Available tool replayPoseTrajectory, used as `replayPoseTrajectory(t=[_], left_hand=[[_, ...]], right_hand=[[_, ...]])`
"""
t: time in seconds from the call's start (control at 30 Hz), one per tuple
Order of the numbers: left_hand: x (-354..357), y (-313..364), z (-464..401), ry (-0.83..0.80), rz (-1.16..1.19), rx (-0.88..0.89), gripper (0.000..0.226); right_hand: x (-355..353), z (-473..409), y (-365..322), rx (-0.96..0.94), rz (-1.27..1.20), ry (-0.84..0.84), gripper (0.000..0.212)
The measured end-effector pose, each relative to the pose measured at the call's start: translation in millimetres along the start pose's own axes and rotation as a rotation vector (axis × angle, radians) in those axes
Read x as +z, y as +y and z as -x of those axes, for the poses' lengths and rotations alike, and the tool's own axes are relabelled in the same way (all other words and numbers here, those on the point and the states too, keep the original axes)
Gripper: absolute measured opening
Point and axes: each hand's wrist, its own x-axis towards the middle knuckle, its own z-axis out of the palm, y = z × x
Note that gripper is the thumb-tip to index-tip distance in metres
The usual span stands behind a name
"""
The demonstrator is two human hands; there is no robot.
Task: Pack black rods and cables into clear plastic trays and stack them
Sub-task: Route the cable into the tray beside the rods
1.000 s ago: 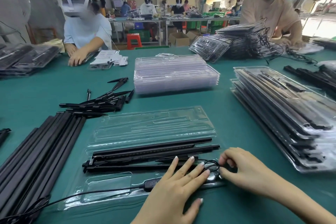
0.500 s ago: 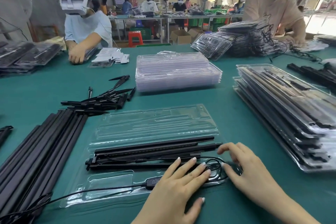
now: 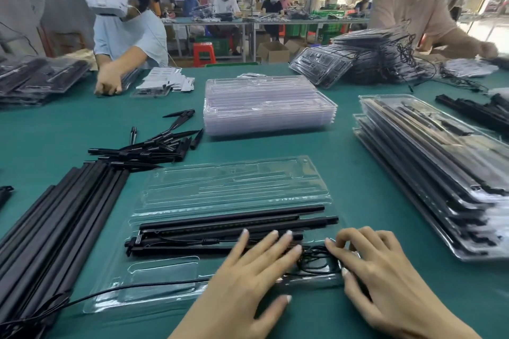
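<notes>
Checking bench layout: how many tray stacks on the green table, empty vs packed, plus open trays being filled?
Empty tray stack: 1
Packed tray stacks: 3 (right, far right, far left)
Open tray: 1
Total: 5

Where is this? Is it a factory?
Most likely yes, a packing workshop. A stack of empty clear trays waits mid-table, filled trays are piled at the right, and loose black rods lie at the left. Other workers sit packing around the green table.

Two hands [image 3: 316, 281]; one open tray [image 3: 220, 192]; three packed-tray stacks [image 3: 429, 173].
</notes>
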Motion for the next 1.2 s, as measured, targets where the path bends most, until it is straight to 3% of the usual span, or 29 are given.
replayPoseTrajectory(t=[0.13, 0.23, 0.37, 0.4, 0.5, 0.6, 0.9, 1.1, 1.2], left_hand=[[-15, -29, 30, 0.197, 0.049, -0.213, 0.042], [-23, -39, 42, 0.163, 0.021, -0.298, 0.055], [-24, -42, 42, 0.116, 0.022, -0.291, 0.015], [-22, -44, 41, 0.125, 0.028, -0.272, 0.015], [-17, -48, 36, 0.137, 0.048, -0.16, 0.047], [-11, -45, 32, 0.132, 0.074, -0.096, 0.057], [-12, -46, 23, 0.131, 0.068, -0.063, 0.043], [-9, -47, 26, 0.13, 0.066, -0.101, 0.059], [-12, -46, 24, 0.104, 0.05, -0.12, 0.04]], right_hand=[[4, 3, -4, 0.009, 0.001, 0.033, 0.055], [7, 4, -5, 0.012, 0.002, 0.048, 0.061], [11, 3, -4, 0.008, -0.003, 0.095, 0.061], [13, 3, -4, 0.01, -0.004, 0.106, 0.061], [17, 3, -5, 0.022, -0.008, 0.138, 0.06], [18, 3, -4, 0.022, 0.001, 0.157, 0.058], [17, 5, -4, 0.057, 0.019, 0.169, 0.056], [17, 4, -3, 0.063, 0.017, 0.2, 0.056], [18, 4, -3, 0.06, 0.008, 0.212, 0.058]])
